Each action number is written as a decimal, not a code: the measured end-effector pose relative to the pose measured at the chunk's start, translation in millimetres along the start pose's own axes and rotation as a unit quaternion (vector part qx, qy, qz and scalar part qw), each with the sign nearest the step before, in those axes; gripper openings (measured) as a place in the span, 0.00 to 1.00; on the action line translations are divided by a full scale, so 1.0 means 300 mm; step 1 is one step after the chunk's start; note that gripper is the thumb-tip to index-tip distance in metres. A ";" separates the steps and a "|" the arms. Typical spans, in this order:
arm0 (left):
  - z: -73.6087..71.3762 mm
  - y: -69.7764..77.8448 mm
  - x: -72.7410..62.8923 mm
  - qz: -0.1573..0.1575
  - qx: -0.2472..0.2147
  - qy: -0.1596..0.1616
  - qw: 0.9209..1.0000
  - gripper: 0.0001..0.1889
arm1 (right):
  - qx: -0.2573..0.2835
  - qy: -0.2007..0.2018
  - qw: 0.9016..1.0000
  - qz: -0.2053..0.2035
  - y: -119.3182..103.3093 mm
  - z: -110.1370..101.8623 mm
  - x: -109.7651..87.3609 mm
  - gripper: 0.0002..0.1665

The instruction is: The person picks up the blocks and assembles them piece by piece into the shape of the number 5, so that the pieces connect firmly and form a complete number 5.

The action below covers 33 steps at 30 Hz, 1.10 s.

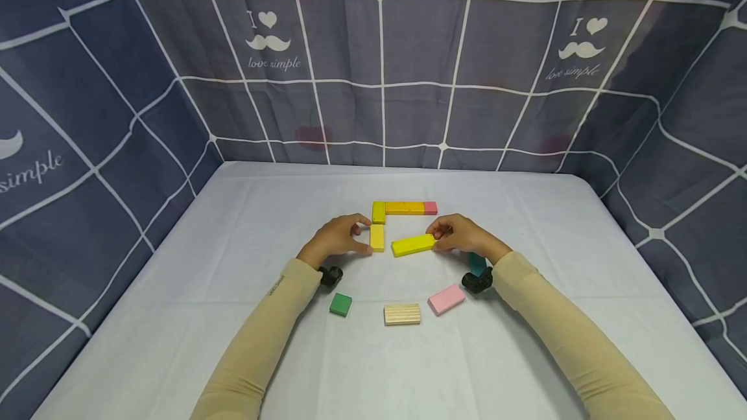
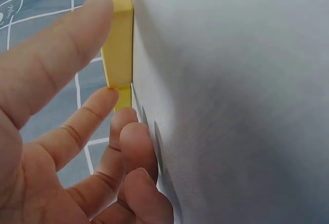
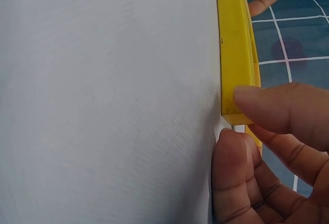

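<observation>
My right hand pinches one end of a long yellow block between thumb and fingers; its other end points left, low over the white cloth. At the left side of a short yellow block, my left hand holds it by its ends, thumb at the near corner and index fingertip at the far corner. Behind that stands a yellow block, in line with it. From there a long orange-yellow block runs right and meets a small pink block. In the right wrist view the thumb presses on the long yellow block.
Nearer the front lie a green block, a ridged wooden block and a pink block. A teal block is partly hidden by my right wrist. Grey checked cloth hangs behind the white-covered table.
</observation>
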<state>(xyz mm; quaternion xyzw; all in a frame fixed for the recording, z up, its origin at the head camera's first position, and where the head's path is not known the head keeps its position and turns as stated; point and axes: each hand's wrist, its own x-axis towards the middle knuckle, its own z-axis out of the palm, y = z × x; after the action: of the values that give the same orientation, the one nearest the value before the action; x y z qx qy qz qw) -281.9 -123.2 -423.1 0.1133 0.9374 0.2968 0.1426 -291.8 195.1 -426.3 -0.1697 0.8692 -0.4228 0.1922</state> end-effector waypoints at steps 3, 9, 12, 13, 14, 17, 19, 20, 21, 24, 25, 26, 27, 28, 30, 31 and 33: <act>-0.001 0.005 -0.001 0.002 0.003 0.003 1.000 0.34 | 0.000 0.001 1.000 -0.007 -0.003 0.000 -0.003 0.18; -0.001 0.015 -0.003 -0.005 0.010 0.012 1.000 0.33 | -0.003 0.004 1.000 -0.004 -0.004 0.004 -0.001 0.18; -0.002 0.016 -0.003 -0.009 0.010 0.013 1.000 0.33 | -0.003 0.005 1.000 0.001 -0.002 0.006 0.002 0.18; -0.002 0.017 -0.002 -0.009 0.010 0.013 1.000 0.33 | -0.003 0.006 1.000 0.001 0.000 0.006 0.003 0.18; -0.002 0.017 -0.002 -0.010 0.010 0.012 1.000 0.33 | -0.003 0.006 1.000 0.002 0.001 0.006 0.004 0.18; -0.001 0.017 0.000 -0.012 0.009 0.012 1.000 0.33 | 0.001 0.005 1.000 0.001 0.004 0.004 0.006 0.18; 0.002 0.016 0.002 -0.013 0.009 0.012 1.000 0.32 | 0.004 0.004 1.000 0.003 0.004 0.002 0.006 0.18; 0.003 0.016 0.003 -0.013 0.009 0.012 1.000 0.32 | 0.005 0.003 1.000 0.002 0.004 0.002 0.006 0.18; 0.004 0.015 0.004 -0.013 0.009 0.012 1.000 0.32 | 0.006 0.003 1.000 0.003 0.004 0.001 0.006 0.18; 0.006 0.016 0.007 -0.015 0.008 0.012 1.000 0.32 | 0.008 0.003 1.000 0.006 0.002 0.001 0.006 0.19; 0.005 0.017 0.007 -0.016 0.008 0.012 1.000 0.32 | 0.008 0.003 1.000 0.007 0.002 0.002 0.007 0.19; 0.004 0.017 0.006 -0.016 0.008 0.011 1.000 0.31 | 0.007 0.003 1.000 0.008 0.002 0.003 0.009 0.19; 0.004 0.017 0.005 -0.017 0.009 0.010 1.000 0.31 | 0.008 0.004 1.000 0.012 0.003 0.004 0.011 0.19; 0.004 0.018 0.005 -0.017 0.008 0.009 1.000 0.31 | 0.007 0.005 1.000 0.014 0.002 0.004 0.013 0.19; 0.002 0.018 0.002 -0.017 0.007 0.008 1.000 0.31 | 0.006 0.007 1.000 0.022 0.000 0.006 0.015 0.19; 0.001 0.018 0.002 -0.016 0.007 0.007 1.000 0.30 | 0.004 0.007 1.000 0.024 0.000 0.005 0.016 0.19; 0.001 0.018 0.002 -0.016 0.004 0.006 1.000 0.30 | 0.003 0.008 1.000 0.029 -0.004 0.005 0.017 0.19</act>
<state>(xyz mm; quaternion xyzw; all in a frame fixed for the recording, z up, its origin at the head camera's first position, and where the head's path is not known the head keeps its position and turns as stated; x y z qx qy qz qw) -281.8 -118.7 -420.2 0.0973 0.9412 0.2910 0.1415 -295.4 191.0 -427.3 -0.1403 0.8739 -0.4214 0.1977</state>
